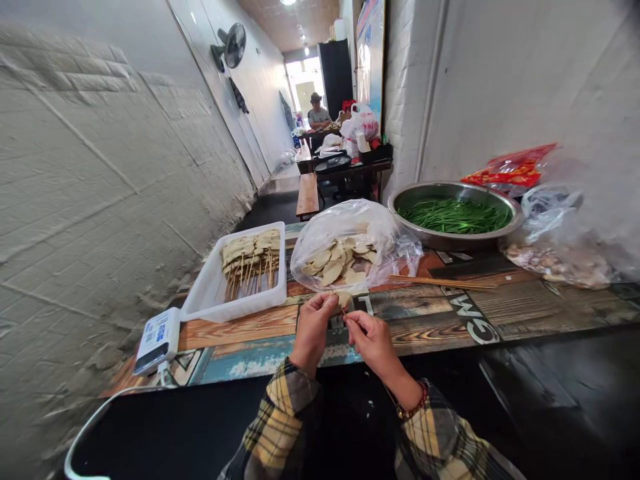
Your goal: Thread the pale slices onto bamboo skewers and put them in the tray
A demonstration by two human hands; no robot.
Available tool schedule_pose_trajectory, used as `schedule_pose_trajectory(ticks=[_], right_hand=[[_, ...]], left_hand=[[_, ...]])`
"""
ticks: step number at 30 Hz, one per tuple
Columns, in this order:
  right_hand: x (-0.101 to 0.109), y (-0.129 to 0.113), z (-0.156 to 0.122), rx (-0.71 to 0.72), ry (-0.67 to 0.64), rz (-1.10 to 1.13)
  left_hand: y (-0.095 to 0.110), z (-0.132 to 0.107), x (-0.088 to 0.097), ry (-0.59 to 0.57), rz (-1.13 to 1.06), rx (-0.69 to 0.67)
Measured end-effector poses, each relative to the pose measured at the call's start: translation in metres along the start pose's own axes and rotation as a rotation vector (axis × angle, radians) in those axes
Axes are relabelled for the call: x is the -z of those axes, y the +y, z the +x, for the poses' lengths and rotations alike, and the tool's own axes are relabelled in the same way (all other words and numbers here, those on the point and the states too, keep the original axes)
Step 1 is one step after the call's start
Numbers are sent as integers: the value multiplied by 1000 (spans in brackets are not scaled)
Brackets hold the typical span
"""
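Note:
Between thumb and fingers my left hand [315,325] pinches a thin pale beige slice [343,299] over the front of the table. My right hand [371,340] is closed on a thin wooden skewer, whose tip meets the slice; most of the stick is hidden by the hand. Just beyond, an open clear plastic bag [320,223] holds many loose slices [336,261] of the same kind. To the left, a white tray [210,308] contains a stack of skewered slices [251,255] with their sticks pointing toward me. Bare skewers [443,281] lie in a bundle right of the bag.
A metal basin [450,239] of long green vegetables stands at the back right, beside a plastic bag of pinkish food [557,257]. A white device [158,340] with a cable sits at the left edge. Farther back, a person [319,115] sits at another table.

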State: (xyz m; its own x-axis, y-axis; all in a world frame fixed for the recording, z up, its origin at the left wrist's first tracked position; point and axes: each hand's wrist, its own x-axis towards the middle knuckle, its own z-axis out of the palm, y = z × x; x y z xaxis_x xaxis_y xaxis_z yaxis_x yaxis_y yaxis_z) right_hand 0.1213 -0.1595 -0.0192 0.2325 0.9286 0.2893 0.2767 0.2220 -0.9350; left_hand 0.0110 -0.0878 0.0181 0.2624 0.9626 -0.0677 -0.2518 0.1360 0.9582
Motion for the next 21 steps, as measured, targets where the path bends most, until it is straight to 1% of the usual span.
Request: schedule_pose_trajectory(ticks=[2, 5, 7, 9, 11, 13, 15, 16, 17, 19, 21], right_hand=[[1, 0, 1, -26, 6, 33], [2, -2, 3, -59, 14, 86], [3, -2, 4, -86, 21, 115], [3, -2, 4, -107, 26, 147], [3, 0, 5, -121, 33, 189], [2, 1, 6, -136, 58, 241], [1, 3, 6, -152, 92, 282], [0, 4, 6, -156, 104, 293], [0, 4, 7, -155, 108, 296], [-2, 5, 7, -144, 99, 287], [-2, 5, 7, -129, 86, 275]], left_hand=[[-3, -2, -3, -18, 40, -11], [-5, -6, -8, -6, 109, -38], [-4, -10, -10, 8, 159, -57], [-1, -10, -12, -2, 207, -65], [4, -5, -11, -32, 241, -65], [10, 7, -6, -45, 250, -66], [14, 24, 1, -10, 268, -95], [14, 34, 6, 25, 321, -140], [14, 43, 11, 74, 428, -208], [12, 59, 19, 157, 736, -340], [6, 68, 26, 196, 1007, -442]])
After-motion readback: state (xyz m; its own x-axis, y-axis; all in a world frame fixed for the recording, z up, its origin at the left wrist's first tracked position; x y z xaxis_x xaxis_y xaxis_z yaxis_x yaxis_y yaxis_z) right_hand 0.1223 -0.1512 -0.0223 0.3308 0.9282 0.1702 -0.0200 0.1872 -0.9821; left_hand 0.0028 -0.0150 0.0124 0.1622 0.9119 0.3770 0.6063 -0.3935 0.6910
